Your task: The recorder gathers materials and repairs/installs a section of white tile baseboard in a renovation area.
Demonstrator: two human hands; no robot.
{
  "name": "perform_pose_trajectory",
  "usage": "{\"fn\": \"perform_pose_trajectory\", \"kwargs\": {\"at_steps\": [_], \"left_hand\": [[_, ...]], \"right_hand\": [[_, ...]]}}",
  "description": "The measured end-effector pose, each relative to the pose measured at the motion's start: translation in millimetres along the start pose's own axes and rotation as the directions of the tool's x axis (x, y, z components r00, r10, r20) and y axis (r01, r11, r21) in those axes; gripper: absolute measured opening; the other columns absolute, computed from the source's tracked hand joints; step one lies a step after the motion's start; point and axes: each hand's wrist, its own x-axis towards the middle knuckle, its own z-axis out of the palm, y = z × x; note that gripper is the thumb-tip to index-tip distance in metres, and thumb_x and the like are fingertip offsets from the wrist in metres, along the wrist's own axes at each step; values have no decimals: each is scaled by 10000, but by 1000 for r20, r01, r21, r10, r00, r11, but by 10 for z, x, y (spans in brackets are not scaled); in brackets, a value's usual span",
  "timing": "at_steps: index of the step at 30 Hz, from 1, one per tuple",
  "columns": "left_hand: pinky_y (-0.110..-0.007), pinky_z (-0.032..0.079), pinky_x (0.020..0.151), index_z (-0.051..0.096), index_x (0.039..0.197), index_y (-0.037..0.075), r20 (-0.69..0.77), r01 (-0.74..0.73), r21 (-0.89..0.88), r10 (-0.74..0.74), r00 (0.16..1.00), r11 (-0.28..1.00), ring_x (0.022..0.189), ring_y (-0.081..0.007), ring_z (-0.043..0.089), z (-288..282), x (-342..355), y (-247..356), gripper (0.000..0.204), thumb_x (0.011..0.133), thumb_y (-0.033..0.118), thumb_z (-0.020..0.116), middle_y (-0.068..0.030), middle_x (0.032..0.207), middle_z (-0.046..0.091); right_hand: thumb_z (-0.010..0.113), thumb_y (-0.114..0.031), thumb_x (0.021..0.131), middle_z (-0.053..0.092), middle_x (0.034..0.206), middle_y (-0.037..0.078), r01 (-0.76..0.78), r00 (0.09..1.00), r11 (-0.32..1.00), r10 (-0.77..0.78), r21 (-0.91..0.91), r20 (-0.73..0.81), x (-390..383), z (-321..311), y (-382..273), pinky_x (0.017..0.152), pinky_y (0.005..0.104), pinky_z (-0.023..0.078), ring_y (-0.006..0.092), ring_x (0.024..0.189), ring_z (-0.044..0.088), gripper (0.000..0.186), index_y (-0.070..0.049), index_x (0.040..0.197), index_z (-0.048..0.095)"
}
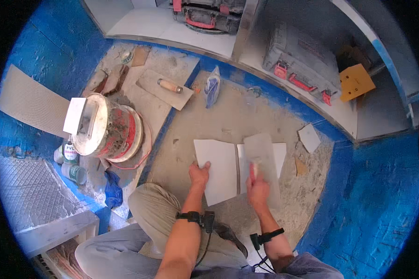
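Observation:
A white tile piece (217, 172) with a slanted lower edge lies on the dusty grey floor in front of me. My left hand (199, 174) grips its left edge, thumb on the upper face. Just right of it, past a narrow dark gap, is a second white tile piece (280, 157), partly covered by a rectangular flat trowel (260, 148). My right hand (257, 189) is closed round the trowel's red and white handle (253, 170). The blade looks smeared by motion, and whether it touches the tile I cannot tell.
A dirty bucket (121, 132) stands left, a white block (74, 116) on it. Behind lies a wooden-handled trowel (170, 85) on a raised ledge. A bag (212, 88) and tile scrap (309, 138) lie on the floor. Shelves hold toolboxes (302, 60); blue walls (381, 204) enclose the space.

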Motion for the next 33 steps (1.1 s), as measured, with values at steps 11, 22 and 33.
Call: {"fn": "perform_pose_trajectory", "kwargs": {"at_steps": [11, 22, 33], "left_hand": [[-338, 518, 781, 628, 1131, -47, -11, -60, -251, 60, 998, 966, 885, -175, 648, -1321, -94, 1860, 261, 942, 132, 633, -102, 1006, 698], [-298, 532, 711, 650, 1041, -71, -410, -407, -10, 367, 835, 914, 789, -148, 653, -4007, -595, 3106, 254, 973, 166, 587, -108, 934, 702], [-343, 552, 710, 621, 1057, -73, -626, -315, 16, 255, 737, 949, 806, -188, 668, -5214, -843, 3361, 312, 1029, 190, 457, -126, 926, 687]], "right_hand": [[571, -250, 899, 610, 1121, 263, -285, 957, 904, 250, 319, 146, 259, 545, 1535, 840, 467, 482, 406, 977, 626, 441, 40, 1227, 518], [660, -215, 843, 594, 1171, 192, 78, 977, 994, -91, -77, -192, 370, 380, 292, 817, 471, 512, 425, 1002, 607, 446, -11, 1210, 509], [634, -279, 942, 659, 874, 87, -337, 764, 86, -556, 938, 326, 822, -964, -4911, 507, 282, 503, 155, 676, 651, 339, 26, 1086, 604]]}}
